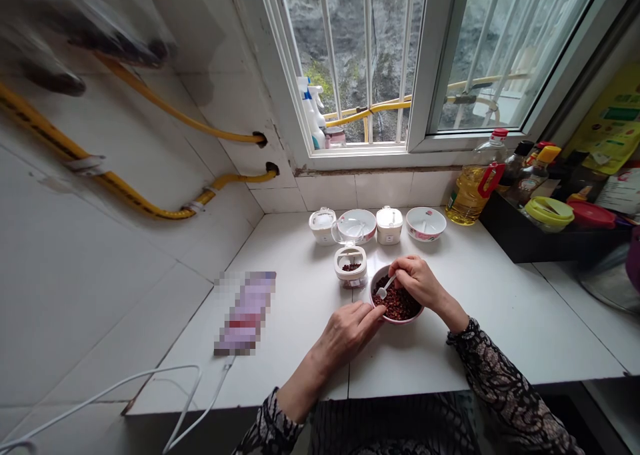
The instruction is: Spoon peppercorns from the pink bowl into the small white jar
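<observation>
A bowl (400, 321) full of dark red, peppercorn-like spice (400, 305) stands on the white counter. My right hand (419, 283) pinches the handle of a small white spoon (384, 290), whose scoop is over the spice near the bowl's left side. The fingers of my left hand (350, 329) grip the bowl's near left rim; the thumb side faces the bowl. Just beyond that hand, an open spice jar (351, 278) with its clear lid raised holds some of the same dark red bits.
Behind stand two white lidded jars (323, 230) (389, 228) and two white bowls (367, 233) (426, 233). An oil bottle (470, 198) and a black rack (520, 241) of seasonings are at right. A blurred phone-like object (245, 315) with a white cable (220, 388) lies left.
</observation>
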A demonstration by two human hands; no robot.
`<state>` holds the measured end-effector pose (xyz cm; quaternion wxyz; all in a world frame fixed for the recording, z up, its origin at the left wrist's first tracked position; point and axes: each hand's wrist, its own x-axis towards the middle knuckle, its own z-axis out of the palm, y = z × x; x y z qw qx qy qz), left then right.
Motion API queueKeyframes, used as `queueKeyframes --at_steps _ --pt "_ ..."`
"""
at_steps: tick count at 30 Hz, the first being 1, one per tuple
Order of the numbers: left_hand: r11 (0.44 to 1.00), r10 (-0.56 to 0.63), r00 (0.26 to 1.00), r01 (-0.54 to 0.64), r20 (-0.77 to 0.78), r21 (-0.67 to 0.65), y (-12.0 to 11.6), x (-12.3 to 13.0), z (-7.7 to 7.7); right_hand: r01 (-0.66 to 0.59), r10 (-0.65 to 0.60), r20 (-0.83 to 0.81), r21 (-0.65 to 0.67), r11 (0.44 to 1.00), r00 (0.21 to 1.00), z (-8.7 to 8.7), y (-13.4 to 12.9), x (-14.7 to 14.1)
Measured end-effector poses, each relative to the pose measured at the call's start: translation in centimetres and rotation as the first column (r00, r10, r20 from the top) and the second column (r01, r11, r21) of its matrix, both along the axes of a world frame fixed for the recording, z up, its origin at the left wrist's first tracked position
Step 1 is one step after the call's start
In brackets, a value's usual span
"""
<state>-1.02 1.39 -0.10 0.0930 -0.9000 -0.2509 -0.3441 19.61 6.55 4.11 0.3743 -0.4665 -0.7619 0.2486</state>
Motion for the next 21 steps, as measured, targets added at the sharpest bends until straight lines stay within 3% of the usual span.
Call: queueKeyframes --at_steps 15,21 --pt "0.999 -0.027 1.0 0.027 0.015 -0.025 0.18 0.0 -0.05 -0.015 0.012 -0.068 -0.041 0.999 0.998 0.34 -0.23 -0.15" --pt "0.999 -0.031 0.999 0.031 0.009 -0.042 0.13 -0.04 -0.13 -0.042 0.02 -0.158 -0.131 0.99 0.987 0.36 -0.33 -0.12"
